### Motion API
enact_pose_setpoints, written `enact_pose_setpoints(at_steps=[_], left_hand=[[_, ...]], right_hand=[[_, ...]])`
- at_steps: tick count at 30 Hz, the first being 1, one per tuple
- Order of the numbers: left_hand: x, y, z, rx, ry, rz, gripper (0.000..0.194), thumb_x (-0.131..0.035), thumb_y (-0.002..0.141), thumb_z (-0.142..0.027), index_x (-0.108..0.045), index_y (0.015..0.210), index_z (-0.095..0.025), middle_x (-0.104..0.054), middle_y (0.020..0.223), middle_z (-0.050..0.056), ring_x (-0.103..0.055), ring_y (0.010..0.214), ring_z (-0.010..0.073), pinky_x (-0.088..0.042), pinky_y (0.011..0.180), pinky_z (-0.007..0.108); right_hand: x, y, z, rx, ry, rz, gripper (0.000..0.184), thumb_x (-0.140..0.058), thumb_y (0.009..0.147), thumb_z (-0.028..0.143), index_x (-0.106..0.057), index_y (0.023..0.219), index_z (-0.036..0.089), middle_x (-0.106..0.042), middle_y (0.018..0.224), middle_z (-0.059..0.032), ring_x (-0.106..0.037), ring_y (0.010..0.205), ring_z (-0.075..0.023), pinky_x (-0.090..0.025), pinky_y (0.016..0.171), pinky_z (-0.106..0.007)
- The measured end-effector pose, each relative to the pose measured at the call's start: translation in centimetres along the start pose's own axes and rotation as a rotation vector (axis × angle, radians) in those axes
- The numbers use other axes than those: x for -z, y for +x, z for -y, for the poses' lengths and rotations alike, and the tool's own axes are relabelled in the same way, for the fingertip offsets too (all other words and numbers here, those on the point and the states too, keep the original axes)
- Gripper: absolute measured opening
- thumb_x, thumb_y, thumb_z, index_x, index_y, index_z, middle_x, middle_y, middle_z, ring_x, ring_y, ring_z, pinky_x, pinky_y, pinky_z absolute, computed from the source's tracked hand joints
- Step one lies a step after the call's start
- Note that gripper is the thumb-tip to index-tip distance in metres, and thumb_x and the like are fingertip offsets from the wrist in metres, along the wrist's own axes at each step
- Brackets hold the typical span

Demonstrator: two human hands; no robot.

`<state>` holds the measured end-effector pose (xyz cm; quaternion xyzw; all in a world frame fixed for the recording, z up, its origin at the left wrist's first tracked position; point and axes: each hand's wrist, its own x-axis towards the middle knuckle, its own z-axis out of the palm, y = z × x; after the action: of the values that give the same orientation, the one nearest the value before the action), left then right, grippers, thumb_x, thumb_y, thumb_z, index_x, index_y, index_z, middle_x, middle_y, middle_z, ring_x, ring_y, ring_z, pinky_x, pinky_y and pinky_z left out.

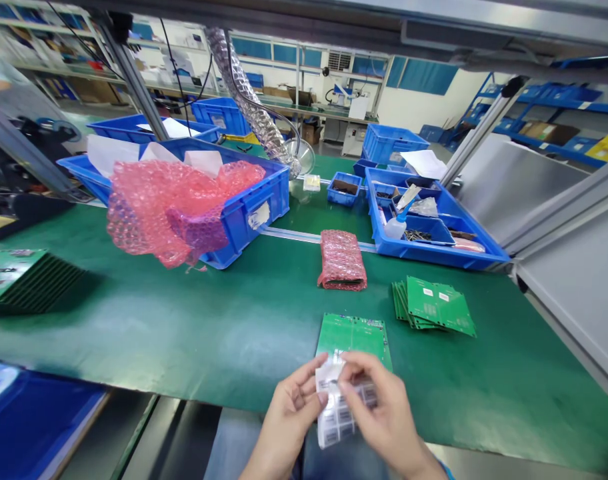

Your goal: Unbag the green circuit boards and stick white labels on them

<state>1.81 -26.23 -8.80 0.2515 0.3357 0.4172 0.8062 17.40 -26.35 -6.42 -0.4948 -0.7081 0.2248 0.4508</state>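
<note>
Between my hands is a white sheet of labels (335, 417) with rows of small printed stickers. My left hand (295, 407) pinches its left edge between thumb and fingers. On the other side, my right hand (381, 407) has thumb and forefinger closed at the sheet's upper part; whether a single label is between those fingertips is too small to tell. Just beyond the fingers a green circuit board (354, 333) lies flat on the green bench, its near edge hidden by my hands. A stack of similar boards (439, 307) with two white labels on the top one sits to the right.
A pink bubble-wrapped package (342, 260) lies ahead. Pink bubble wrap (174, 207) spills from a large blue bin (257, 217) at left. A blue tray (434, 255) with small parts and a bottle stands back right. More stacked boards (27, 280) are far left.
</note>
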Motion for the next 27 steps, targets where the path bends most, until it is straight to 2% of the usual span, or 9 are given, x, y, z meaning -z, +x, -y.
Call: enact_pose_setpoints(at_steps=[2,4,6,7,9,12,17,27], left_hand=[[0.7,0.2,0.3,-0.084,0.239,-0.024,0.057,-0.067,0.080,-0.023,-0.050,0.135,-0.020,-0.062,0.129,0.015,-0.070,0.091,0.0247,-0.056,0.075,0.030],[1.2,0.4,0.7,-0.196,0.585,-0.005,0.054,-0.057,0.082,-0.014,-0.051,0.135,-0.023,-0.054,0.139,0.012,-0.066,0.104,0.0272,-0.054,0.086,0.034],[1.5,0.5,0.9,-0.305,0.914,0.081,0.059,-0.050,0.079,-0.005,-0.051,0.135,-0.022,-0.049,0.143,0.009,-0.052,0.124,0.0273,-0.042,0.105,0.038],[1.5,0.5,0.9,-0.339,1.031,0.136,0.064,-0.047,0.076,-0.001,-0.049,0.137,-0.021,-0.046,0.145,0.009,-0.045,0.131,0.0256,-0.035,0.110,0.038],[1.4,0.5,0.9,-0.343,1.178,0.218,0.071,-0.043,0.073,0.001,-0.041,0.141,-0.017,-0.038,0.149,0.011,-0.039,0.135,0.0220,-0.032,0.112,0.036],[1.1,0.5,0.9,-0.302,1.269,0.243,0.074,-0.040,0.072,0.003,-0.036,0.144,-0.015,-0.033,0.150,0.010,-0.037,0.135,0.0181,-0.032,0.112,0.033],[1.2,0.7,0.9,-0.296,1.305,0.246,0.076,-0.040,0.070,0.004,-0.036,0.144,-0.014,-0.032,0.150,0.010,-0.036,0.135,0.0173,-0.032,0.112,0.031],[1.2,0.6,1.3,-0.313,1.341,0.225,0.080,-0.039,0.069,0.004,-0.030,0.146,-0.018,-0.031,0.152,0.007,-0.035,0.136,0.0164,-0.032,0.112,0.030]], right_hand=[[0.8,1.3,-1.2,-0.188,0.062,0.016,0.023,-0.049,0.089,0.023,-0.050,0.112,0.020,-0.062,0.077,-0.0003,-0.059,0.067,-0.0133,-0.050,0.061,-0.024],[1.4,2.7,-3.1,-0.302,0.031,0.047,0.025,-0.051,0.088,0.028,-0.049,0.112,0.019,-0.061,0.077,-0.0002,-0.057,0.064,-0.0132,-0.047,0.058,-0.024],[1.5,3.8,-4.9,-0.381,0.000,0.080,0.027,-0.055,0.085,0.031,-0.049,0.108,0.018,-0.061,0.073,0.0011,-0.054,0.061,-0.0130,-0.043,0.055,-0.024],[1.4,4.1,-5.6,-0.408,-0.007,0.094,0.028,-0.057,0.083,0.032,-0.049,0.107,0.019,-0.060,0.071,0.0020,-0.052,0.058,-0.0128,-0.042,0.054,-0.025],[1.0,4.6,-6.4,-0.431,-0.027,0.115,0.028,-0.058,0.082,0.032,-0.048,0.105,0.019,-0.060,0.069,0.0034,-0.049,0.055,-0.0125,-0.040,0.054,-0.025],[0.5,4.6,-6.4,-0.418,-0.088,0.134,0.027,-0.058,0.081,0.029,-0.048,0.104,0.021,-0.062,0.068,0.0049,-0.046,0.052,-0.0123,-0.038,0.055,-0.026],[0.6,4.6,-5.9,-0.358,-0.173,0.158,0.027,-0.055,0.081,0.025,-0.047,0.107,0.022,-0.065,0.071,0.0048,-0.046,0.055,-0.0137,-0.038,0.059,-0.027],[0.7,5.0,-6.5,-0.417,-0.020,0.224,0.020,-0.053,0.081,0.023,-0.045,0.099,0.023,-0.061,0.070,0.0048,-0.050,0.058,-0.0134,-0.036,0.060,-0.026]])
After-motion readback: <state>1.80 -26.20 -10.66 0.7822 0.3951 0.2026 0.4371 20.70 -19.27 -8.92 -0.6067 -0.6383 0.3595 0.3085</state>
